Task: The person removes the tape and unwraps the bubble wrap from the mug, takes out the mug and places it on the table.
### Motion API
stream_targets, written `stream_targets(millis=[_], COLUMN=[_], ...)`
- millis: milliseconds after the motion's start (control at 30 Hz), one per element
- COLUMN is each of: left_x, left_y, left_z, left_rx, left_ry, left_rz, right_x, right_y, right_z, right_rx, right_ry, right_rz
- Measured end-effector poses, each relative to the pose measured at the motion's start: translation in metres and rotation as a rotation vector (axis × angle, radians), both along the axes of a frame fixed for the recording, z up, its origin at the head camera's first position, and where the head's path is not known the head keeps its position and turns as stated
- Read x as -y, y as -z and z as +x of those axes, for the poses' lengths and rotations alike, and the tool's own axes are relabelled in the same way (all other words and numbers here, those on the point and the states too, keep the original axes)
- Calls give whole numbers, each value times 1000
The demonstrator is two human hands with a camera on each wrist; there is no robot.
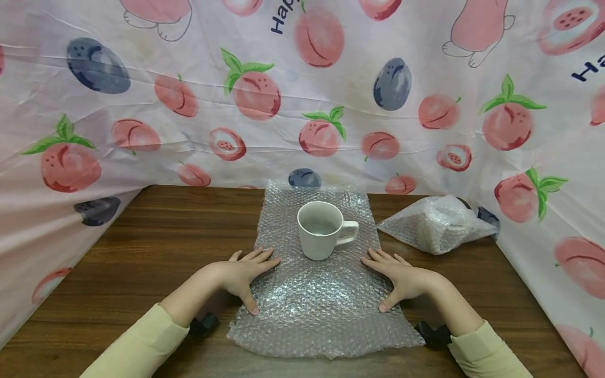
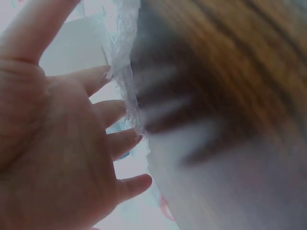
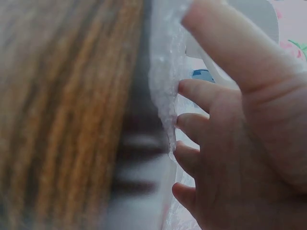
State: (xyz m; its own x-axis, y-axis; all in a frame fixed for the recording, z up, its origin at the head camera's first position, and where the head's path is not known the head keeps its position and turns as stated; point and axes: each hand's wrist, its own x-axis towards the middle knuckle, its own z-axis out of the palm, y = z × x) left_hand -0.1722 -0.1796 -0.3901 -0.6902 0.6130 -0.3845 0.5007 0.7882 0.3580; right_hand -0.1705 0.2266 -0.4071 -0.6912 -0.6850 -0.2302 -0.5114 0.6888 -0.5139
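A white mug [image 1: 317,239] stands upright on a sheet of bubble wrap [image 1: 326,331], its handle pointing right. To the mug's left, my left hand [image 1: 241,275] rests with fingers spread on the sheet's left edge. My right hand [image 1: 399,278] lies the same way on the right edge, thumb toward me. Neither hand touches the mug. In the left wrist view the fingertips of the left hand [image 2: 67,143] meet the rim of the wrap [image 2: 127,62]. The right wrist view shows the right hand [image 3: 240,129] touching the wrap [image 3: 165,81] with its fingertips.
A bundle in bubble wrap [image 1: 437,226] lies at the back right of the brown wooden table [image 1: 189,226]; its contents are hard to make out. Fruit-printed cloth [image 1: 189,131] hangs behind the table and along both sides. The sheet's far end reaches the back cloth.
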Motion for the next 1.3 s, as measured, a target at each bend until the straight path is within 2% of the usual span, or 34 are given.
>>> stream_targets(millis=[167, 333, 433, 600, 800, 933, 1100, 1300], left_x=[-1, -7, -11, -21, -36, -46, -56, -64], left_y=[-2, 0, 3, 3, -1, -3, -4, -2], left_z=[-4, -13, -19, -26, -32, -35, -39, -45], left_rx=[-54, -125, -141, -95, -35, 4, 49, 66], left_ry=[-3, -71, -114, -189, -294, -329, -341, -374], left_rz=[84, 194, 263, 454, 679, 797, 899, 949], right_x=[2, 3, 5, 8, 11, 14, 17, 19], right_y=[-3, -4, -5, -8, -12, -16, -20, -22], right_z=[1, 1, 2, 2, 0, -1, -1, -1], right_rx=[5, 15, 20, 24, 16, 14, 35, 59], right_ry=[13, 23, 26, 30, 24, 22, 38, 73], right_rz=[26, 33, 40, 56, 108, 134, 133, 125])
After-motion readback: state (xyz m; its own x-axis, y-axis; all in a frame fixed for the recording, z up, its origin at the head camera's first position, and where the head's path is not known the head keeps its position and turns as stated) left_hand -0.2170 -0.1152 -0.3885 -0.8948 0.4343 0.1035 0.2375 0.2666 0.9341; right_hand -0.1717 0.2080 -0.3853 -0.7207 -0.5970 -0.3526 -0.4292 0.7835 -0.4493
